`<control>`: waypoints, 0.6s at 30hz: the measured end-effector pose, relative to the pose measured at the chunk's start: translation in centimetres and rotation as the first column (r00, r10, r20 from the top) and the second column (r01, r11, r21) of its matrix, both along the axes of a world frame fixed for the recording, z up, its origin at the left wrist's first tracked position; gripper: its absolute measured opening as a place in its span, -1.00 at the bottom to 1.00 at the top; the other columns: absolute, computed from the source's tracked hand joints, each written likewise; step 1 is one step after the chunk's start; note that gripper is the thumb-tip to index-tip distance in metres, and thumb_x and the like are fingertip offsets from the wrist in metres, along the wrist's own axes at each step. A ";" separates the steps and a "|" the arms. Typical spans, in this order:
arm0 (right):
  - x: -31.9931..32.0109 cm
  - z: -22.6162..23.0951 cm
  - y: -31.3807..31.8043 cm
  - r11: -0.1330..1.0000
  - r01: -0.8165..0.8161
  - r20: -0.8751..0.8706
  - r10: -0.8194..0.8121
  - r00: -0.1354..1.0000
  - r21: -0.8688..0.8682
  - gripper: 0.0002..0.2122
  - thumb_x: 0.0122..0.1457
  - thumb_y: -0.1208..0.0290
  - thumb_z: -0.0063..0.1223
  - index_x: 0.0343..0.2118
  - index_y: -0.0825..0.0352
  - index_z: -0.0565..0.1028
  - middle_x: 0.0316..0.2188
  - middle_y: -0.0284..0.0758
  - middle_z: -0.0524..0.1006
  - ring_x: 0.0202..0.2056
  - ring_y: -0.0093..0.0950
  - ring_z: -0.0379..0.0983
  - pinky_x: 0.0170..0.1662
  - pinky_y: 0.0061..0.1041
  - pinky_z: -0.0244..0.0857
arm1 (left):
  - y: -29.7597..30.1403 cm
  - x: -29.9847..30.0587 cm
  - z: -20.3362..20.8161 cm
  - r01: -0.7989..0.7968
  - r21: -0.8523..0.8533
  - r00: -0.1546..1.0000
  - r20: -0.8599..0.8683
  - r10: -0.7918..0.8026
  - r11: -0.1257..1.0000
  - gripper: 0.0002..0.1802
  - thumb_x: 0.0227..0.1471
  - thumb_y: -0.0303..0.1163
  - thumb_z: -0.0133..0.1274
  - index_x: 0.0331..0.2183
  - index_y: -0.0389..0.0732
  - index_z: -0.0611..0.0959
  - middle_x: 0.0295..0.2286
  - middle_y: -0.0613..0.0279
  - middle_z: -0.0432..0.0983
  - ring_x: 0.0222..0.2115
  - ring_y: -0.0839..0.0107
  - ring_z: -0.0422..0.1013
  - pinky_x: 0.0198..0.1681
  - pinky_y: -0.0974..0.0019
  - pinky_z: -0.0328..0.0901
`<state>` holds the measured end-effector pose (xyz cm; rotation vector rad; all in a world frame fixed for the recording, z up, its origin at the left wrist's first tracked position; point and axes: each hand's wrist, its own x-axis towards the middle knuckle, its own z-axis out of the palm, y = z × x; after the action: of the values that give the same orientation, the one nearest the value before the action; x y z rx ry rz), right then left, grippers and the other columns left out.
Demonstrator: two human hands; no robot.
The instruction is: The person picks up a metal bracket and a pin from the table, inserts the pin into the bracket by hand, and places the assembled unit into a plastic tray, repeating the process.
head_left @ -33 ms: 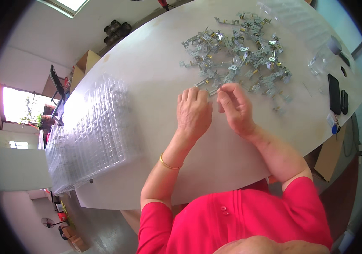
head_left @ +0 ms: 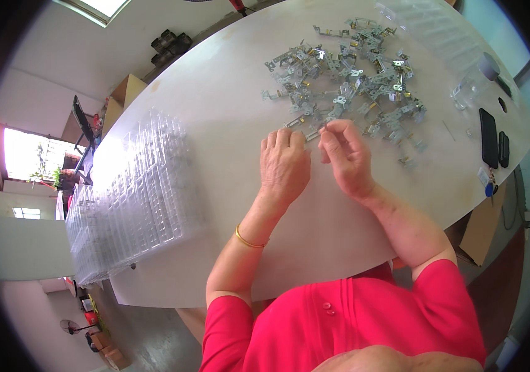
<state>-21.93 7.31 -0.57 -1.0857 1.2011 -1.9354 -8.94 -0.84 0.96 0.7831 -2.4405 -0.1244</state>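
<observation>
My two hands meet over the near edge of a loose heap of small metal brackets (head_left: 352, 77), silvery with some brass-coloured bits. A small metal bracket (head_left: 313, 134) spans the gap between my fingertips. My right hand (head_left: 345, 158) pinches its right end between thumb and forefinger. Closed with its back upward, my left hand (head_left: 285, 162) grips the other end, though its fingertips are hidden under the hand. Another bracket (head_left: 296, 121) lies just beyond my left fingers.
Stacked clear plastic trays (head_left: 147, 186) stand on the white table (head_left: 228, 80) at the left. More clear trays (head_left: 429, 28) lie far right. Near the right edge are a black phone (head_left: 489, 137), a small black case (head_left: 504, 149), keys (head_left: 489, 183) and a grey-headed tool (head_left: 491, 67).
</observation>
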 end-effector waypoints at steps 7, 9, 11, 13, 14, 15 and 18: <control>-1.5 0.0 -0.6 0.998 0.056 0.055 -0.055 0.997 -0.015 -0.91 0.34 0.46 0.03 -0.18 0.34 0.42 -0.46 -0.45 0.46 -0.52 -0.74 0.33 -0.48 -0.73 0.26 | -1.3 -0.7 -1.8 0.041 -0.023 0.994 0.104 -0.039 0.999 -0.82 -0.06 -0.55 0.10 -0.31 -0.26 0.55 -0.29 0.09 0.50 -0.23 0.10 0.43 -0.12 0.10 0.32; -1.7 -0.1 -0.6 0.998 0.066 0.052 -0.065 0.996 -0.005 -0.91 0.34 0.46 0.03 -0.18 0.34 0.42 -0.46 -0.45 0.46 -0.52 -0.74 0.33 -0.47 -0.73 0.26 | -1.6 -0.7 -1.8 0.052 -0.043 0.993 0.110 -0.047 0.998 -0.84 -0.05 -0.56 0.09 -0.32 -0.25 0.56 -0.31 0.10 0.50 -0.25 0.11 0.44 -0.13 0.11 0.33; -1.8 -0.1 -0.7 0.997 0.078 0.049 -0.078 0.996 0.004 -0.91 0.34 0.46 0.03 -0.18 0.34 0.42 -0.46 -0.45 0.46 -0.52 -0.74 0.34 -0.47 -0.73 0.26 | -1.7 -0.5 -1.6 0.065 -0.063 0.992 0.114 -0.058 0.996 -0.86 -0.04 -0.57 0.08 -0.33 -0.24 0.57 -0.33 0.11 0.51 -0.26 0.12 0.45 -0.14 0.11 0.34; -2.0 0.3 -0.6 0.994 0.107 0.052 -0.108 0.993 0.007 -0.91 0.34 0.45 0.03 -0.18 0.33 0.42 -0.45 -0.44 0.47 -0.52 -0.75 0.34 -0.47 -0.73 0.27 | -1.5 -0.1 -1.5 0.066 -0.049 0.997 0.041 -0.064 0.997 -0.93 -0.02 -0.58 0.08 -0.39 -0.23 0.59 -0.40 0.11 0.51 -0.31 0.08 0.47 -0.19 0.09 0.36; -2.1 0.4 -0.5 0.994 0.111 0.050 -0.111 0.993 0.011 -0.91 0.34 0.45 0.03 -0.18 0.33 0.42 -0.45 -0.44 0.47 -0.52 -0.75 0.34 -0.47 -0.73 0.27 | -1.4 0.3 -1.5 0.070 -0.045 0.997 0.039 -0.068 0.997 -0.93 -0.02 -0.58 0.08 -0.39 -0.23 0.59 -0.40 0.11 0.51 -0.31 0.08 0.47 -0.19 0.09 0.36; -2.2 0.6 -0.6 0.994 0.106 0.056 -0.105 0.993 -0.025 -0.91 0.34 0.46 0.03 -0.18 0.33 0.42 -0.45 -0.44 0.47 -0.52 -0.74 0.35 -0.47 -0.72 0.27 | -1.3 1.0 -1.5 0.039 0.049 0.999 -0.009 -0.039 0.998 -0.95 0.01 -0.57 0.09 -0.39 -0.24 0.61 -0.43 0.13 0.53 -0.36 0.16 0.48 -0.24 0.15 0.38; -2.4 1.2 -0.4 0.991 0.114 0.065 -0.109 0.992 -0.072 -0.92 0.34 0.46 0.03 -0.19 0.33 0.43 -0.45 -0.43 0.48 -0.52 -0.74 0.35 -0.47 -0.72 0.28 | -0.9 3.3 -0.8 -0.027 0.399 0.992 -0.105 0.075 0.916 -0.95 0.08 -0.53 0.11 -0.36 -0.27 0.65 -0.48 0.19 0.57 -0.46 0.35 0.48 -0.33 0.29 0.40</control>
<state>-24.31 6.92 0.60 -1.0091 1.1867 -2.0988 -5.68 -1.72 0.20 0.9811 -2.3068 -0.6460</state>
